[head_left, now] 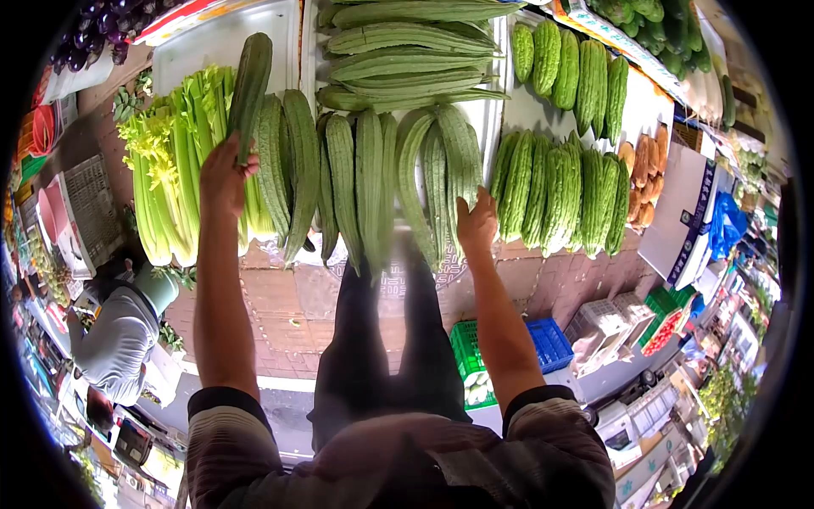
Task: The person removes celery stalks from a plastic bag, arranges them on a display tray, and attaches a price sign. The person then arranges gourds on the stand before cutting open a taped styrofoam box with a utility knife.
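Note:
My left hand [225, 176] is wrapped round the lower end of a dark green ridged gourd [252, 81], which stands up above the celery [182, 161]. Other long ridged gourds [367, 178] lie side by side along the front of the stall, between my two hands. At the right end of that row, my right hand [477, 219] has its fingers against the lower part of a pale green gourd [460, 153]; its grip is partly hidden. Just right of it are bumpy bitter melons [551, 187].
More ridged gourds [411, 59] lie crosswise at the back. Brown roots [649, 174] and a white carton [678, 212] are at the right. Eggplants [93, 34] sit at the far left. A person [119, 339] is at the lower left. Green [468, 352] and blue crates [549, 343] stand on the ground.

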The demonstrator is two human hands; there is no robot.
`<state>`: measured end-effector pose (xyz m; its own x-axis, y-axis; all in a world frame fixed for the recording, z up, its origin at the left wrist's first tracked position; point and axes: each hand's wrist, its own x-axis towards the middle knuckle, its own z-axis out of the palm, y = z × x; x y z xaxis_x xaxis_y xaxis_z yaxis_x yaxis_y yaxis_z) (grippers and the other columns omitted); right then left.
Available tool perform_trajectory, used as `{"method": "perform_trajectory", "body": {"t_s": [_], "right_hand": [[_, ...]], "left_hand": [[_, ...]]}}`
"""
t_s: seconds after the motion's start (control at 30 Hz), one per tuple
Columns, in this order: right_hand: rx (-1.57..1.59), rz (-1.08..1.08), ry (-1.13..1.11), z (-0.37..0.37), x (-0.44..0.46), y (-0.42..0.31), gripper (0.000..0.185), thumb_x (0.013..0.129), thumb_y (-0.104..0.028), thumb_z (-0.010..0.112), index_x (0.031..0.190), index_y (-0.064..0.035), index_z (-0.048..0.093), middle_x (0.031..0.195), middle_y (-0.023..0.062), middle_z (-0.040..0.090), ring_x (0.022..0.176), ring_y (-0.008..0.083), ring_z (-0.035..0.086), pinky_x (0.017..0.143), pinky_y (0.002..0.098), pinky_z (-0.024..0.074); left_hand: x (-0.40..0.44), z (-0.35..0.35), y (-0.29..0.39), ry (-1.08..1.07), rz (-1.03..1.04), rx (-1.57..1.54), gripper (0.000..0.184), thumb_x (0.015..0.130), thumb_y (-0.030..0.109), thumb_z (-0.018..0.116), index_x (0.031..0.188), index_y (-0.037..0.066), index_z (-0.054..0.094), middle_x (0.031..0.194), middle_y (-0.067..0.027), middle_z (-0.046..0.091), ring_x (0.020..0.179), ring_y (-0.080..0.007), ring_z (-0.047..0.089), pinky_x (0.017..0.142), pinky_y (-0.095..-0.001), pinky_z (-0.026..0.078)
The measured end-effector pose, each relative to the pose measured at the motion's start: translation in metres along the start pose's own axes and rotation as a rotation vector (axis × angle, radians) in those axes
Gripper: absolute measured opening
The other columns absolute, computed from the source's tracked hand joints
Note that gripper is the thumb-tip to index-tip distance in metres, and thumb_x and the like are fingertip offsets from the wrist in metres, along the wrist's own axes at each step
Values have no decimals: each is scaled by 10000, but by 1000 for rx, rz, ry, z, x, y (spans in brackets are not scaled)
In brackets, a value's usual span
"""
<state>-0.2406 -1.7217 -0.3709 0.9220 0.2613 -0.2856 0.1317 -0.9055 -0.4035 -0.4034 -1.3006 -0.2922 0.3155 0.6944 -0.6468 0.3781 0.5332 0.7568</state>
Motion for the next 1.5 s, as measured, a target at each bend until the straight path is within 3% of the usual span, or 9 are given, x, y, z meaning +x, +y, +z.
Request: {"method": "perform_trajectory", "body": {"t_s": [0.17,0.37,0.57,0.6,0.73,0.93,1.13,1.27,1.5], "right_hand": [[-146,59,-158,18,27,-6,851,816,-478,742,1441,-30,378,1284,246,535,1211,436,522,972,572,438],[-259,72,-118,26,37,-6,675,818,-466,721,1286,-50,468,1209,203,593,1135,390,592,990,551,403],[-188,68,-194,16,42,4,751,807,-462,713,1370,-44,444,1275,233,582,1130,421,604,943,512,474],[-178,88,-252,11,43,1,750,810,-454,706,1378,-41,443,1295,236,577,1142,427,598,948,515,473],[-61,58,-301,10,43,5,741,815,-436,689,1390,-33,453,1350,253,549,1175,443,577,963,526,466],[-44,-187,46,2,32,22,571,890,-371,672,1311,-15,521,1232,250,569,1143,431,557,935,520,476],[41,-172,12,13,43,21,628,934,-457,608,1303,45,528,1233,289,592,1125,481,569,956,521,472],[-80,-28,-54,35,48,19,767,959,-570,476,1414,45,416,1356,327,494,1248,482,483,1043,543,404],[-28,70,-65,26,40,2,739,949,-544,504,1446,-4,413,1382,322,483,1261,491,473,1070,542,390]], "left_hand": [[-122,36,-80,-133,3,-134,406,1030,306,538,1312,14,528,1167,-132,650,933,-175,626,768,-317,537],[-208,124,-173,-250,-66,-72,494,1009,272,592,1367,-43,464,1144,-87,612,992,-162,574,830,-314,499],[-185,193,-273,-325,-37,-27,510,1011,320,598,1375,-11,462,1136,-77,589,974,-126,546,840,-292,470],[-182,202,-274,-313,-72,-92,498,1004,317,608,1370,9,470,1106,-67,598,944,-110,545,786,-283,469],[-172,214,-288,-316,-20,268,537,973,420,587,1311,6,531,1152,-230,671,1070,-363,646,894,-448,482],[-167,180,-263,-333,52,420,427,998,357,556,1237,10,625,1161,-238,682,1093,-337,668,937,-405,497],[-192,190,-292,-103,-96,385,487,1008,367,544,1266,-43,592,1213,-209,675,1130,-327,649,992,-389,475],[-186,213,-288,-107,-680,-3,649,1023,516,471,1381,-25,480,1188,-161,628,1029,-280,651,932,-380,502],[-161,189,-373,-261,-516,-170,789,902,691,567,1417,103,460,949,-62,613,748,-171,589,648,-317,522]]}}
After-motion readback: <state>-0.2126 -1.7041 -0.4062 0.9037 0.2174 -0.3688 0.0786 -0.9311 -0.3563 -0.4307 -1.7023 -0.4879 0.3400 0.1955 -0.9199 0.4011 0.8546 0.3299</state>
